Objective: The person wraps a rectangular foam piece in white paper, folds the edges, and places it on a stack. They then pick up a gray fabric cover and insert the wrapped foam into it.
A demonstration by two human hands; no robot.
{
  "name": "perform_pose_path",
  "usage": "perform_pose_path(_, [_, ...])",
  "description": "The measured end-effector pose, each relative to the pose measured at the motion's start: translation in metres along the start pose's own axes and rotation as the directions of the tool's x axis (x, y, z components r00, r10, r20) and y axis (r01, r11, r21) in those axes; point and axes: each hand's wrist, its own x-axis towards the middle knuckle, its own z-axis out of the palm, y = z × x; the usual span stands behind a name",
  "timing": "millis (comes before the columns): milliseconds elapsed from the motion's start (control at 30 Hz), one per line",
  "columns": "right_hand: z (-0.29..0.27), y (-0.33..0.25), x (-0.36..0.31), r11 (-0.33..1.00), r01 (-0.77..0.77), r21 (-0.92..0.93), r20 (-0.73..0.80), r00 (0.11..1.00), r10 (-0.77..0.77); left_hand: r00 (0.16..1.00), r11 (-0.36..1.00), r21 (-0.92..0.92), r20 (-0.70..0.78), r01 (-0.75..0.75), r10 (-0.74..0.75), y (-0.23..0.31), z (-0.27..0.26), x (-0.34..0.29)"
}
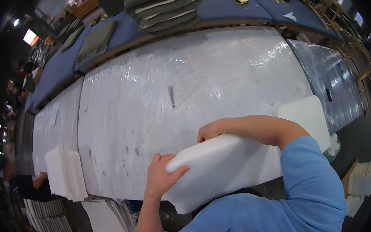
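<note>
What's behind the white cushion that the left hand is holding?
Beyond the cushion, the right hand and plastic-wrapped tabletop show; the cushion covers whatever lies directly behind it.

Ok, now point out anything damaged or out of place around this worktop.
The white, plastic-wrapped worktop has a dark grey, elongated mark near its middle, odd against the pale surface; tear or stain, I can't tell. On the blue, flat table beyond, a crumpled white scrap lies loose, looking stray.
</note>
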Motion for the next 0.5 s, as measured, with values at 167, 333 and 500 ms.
perform_pose_path(167, [-0.043, 0.048, -0.102, 0.919, 0.203, 0.339, -0.623, 0.78, 0.057, 0.999, 0.998, 0.06, 0.037, -0.008, 0.006, 0.003, -0.003, -0.01])
perform_pose_path(333, [0.054, 0.169, -0.224, 0.652, 0.382, 0.655, -0.751, 0.424, 0.506, 0.999, 0.993, 0.116, 0.034, -0.038, 0.034, 0.009, -0.003, -0.018])
perform_pose_path(500, [0.254, 0.178, -0.151, 0.218, 0.624, 0.751, -0.613, 0.534, 0.582, 0.997, 0.992, 0.11, -0.036, -0.061, 0.066, 0.019, 0.0, -0.021])
